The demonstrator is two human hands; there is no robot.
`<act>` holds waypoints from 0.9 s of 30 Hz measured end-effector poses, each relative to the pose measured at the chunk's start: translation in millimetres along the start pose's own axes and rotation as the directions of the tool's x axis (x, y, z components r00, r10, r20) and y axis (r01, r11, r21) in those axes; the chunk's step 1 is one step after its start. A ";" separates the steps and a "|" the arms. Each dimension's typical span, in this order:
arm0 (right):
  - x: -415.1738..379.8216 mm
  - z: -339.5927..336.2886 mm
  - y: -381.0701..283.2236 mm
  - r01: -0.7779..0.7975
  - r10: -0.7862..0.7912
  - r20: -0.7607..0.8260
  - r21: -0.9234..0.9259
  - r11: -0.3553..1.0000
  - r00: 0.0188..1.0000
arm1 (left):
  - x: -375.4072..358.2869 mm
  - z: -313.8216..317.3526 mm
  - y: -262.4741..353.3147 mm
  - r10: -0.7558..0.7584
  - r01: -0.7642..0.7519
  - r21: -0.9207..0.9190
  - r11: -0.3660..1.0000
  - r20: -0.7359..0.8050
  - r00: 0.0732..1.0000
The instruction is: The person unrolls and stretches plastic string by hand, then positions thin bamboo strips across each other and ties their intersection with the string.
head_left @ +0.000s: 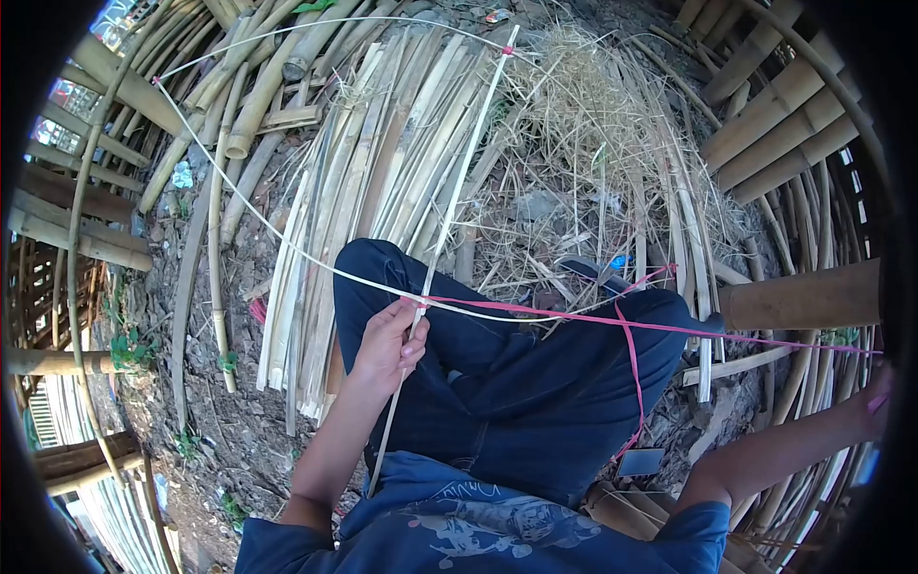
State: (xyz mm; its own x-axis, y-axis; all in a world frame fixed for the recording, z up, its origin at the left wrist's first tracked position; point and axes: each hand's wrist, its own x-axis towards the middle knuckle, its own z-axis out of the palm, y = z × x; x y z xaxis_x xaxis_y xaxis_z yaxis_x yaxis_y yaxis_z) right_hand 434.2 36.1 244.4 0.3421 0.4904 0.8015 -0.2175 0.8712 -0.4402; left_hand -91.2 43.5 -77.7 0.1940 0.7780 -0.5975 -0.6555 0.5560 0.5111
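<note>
My left hand [390,346] is closed on the crossing of two thin bamboo strips [464,182] over my lap. Pink string [545,313] is wrapped at that crossing and runs taut to the right. At the far right edge, my right hand [878,397] is closed near the string's end, partly lost in the dark rim of the view. The strips form a frame, with pink ties at its upper left corner and its top. A loose loop of the string hangs over my right knee.
Split bamboo slats [382,143] lie on the ground ahead, beside dry straw [583,105]. Bamboo poles [263,96] lie at the upper left. A thick bamboo post [803,297] stands at the right, and a dark flat rectangular object [641,463] is by my right thigh.
</note>
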 end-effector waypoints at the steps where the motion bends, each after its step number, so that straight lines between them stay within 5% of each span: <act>1: -6.1 4.1 1.9 -0.091 0.086 0.062 0.080 0.993 0.994 | 2.2 -2.9 -0.3 0.003 -0.003 -0.002 1.000 -0.005 1.000; 2: -13.9 8.7 2.4 -0.185 0.167 0.126 0.144 0.972 0.978 | 3.4 -6.1 0.7 0.010 -0.010 0.003 1.000 -0.019 1.000; 4: -37.5 36.2 23.8 0.078 -0.239 -0.323 -0.441 0.894 0.916 | 5.8 -13.3 2.8 0.026 -0.026 0.004 1.000 -0.076 0.997; 5: -39.9 -8.4 9.2 -0.127 0.103 -0.282 -0.069 0.990 0.954 | 5.9 -17.2 5.8 0.036 -0.036 -0.003 0.999 -0.086 0.996; 6: -44.7 -52.5 -4.5 -0.358 0.405 -0.117 0.293 0.887 0.907 | 4.8 -21.9 10.4 0.050 -0.051 -0.008 0.999 -0.101 0.994; 8: -72.9 -70.5 7.1 -0.247 0.351 -0.257 0.364 0.898 0.900 | 4.0 -39.1 20.1 0.088 -0.095 -0.054 0.994 -0.132 0.987; 12: -124.5 -125.7 -5.7 -0.168 0.280 -0.404 0.290 0.942 0.871 | -2.3 -66.1 41.1 0.180 -0.199 -0.087 0.976 -0.189 0.965; 15: -147.7 -131.3 -10.9 -0.197 0.144 -0.604 -0.022 0.980 0.784 | -1.8 -79.5 51.0 0.218 -0.241 -0.108 0.965 -0.190 0.957; 22: -165.7 -158.3 -35.9 -0.401 0.145 -0.617 -0.300 0.865 0.773 | 0.8 -83.4 60.7 0.237 -0.261 -0.079 0.962 -0.232 0.943; 24: -172.7 -129.6 -24.8 -0.610 0.184 -0.606 -0.635 0.475 0.774 | 0.7 -82.7 61.3 0.244 -0.266 -0.059 0.962 -0.247 0.938; 25: -179.5 -115.1 -18.4 -0.564 0.220 -0.522 -0.791 0.239 0.824 | 1.9 -85.3 62.4 0.247 -0.269 -0.059 0.961 -0.248 0.937; 26: -185.8 -103.9 -13.2 -0.565 0.223 -0.521 -0.789 0.241 0.824 | 4.3 -90.2 64.7 0.255 -0.277 -0.060 0.959 -0.238 0.937; 27: -192.7 -94.3 -8.8 -0.440 0.383 -0.376 -0.893 0.092 0.844 | 6.2 -94.0 68.3 0.265 -0.284 -0.058 0.957 -0.227 0.937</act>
State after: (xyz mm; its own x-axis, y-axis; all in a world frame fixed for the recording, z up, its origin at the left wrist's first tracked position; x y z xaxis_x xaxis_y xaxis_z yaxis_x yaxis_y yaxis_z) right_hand 456.4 -63.8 55.7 0.5492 0.7563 0.3554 0.6462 -0.1147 -0.7545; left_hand -203.3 58.8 -104.5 -0.1574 0.8098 -0.5651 -0.7250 0.2938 0.6229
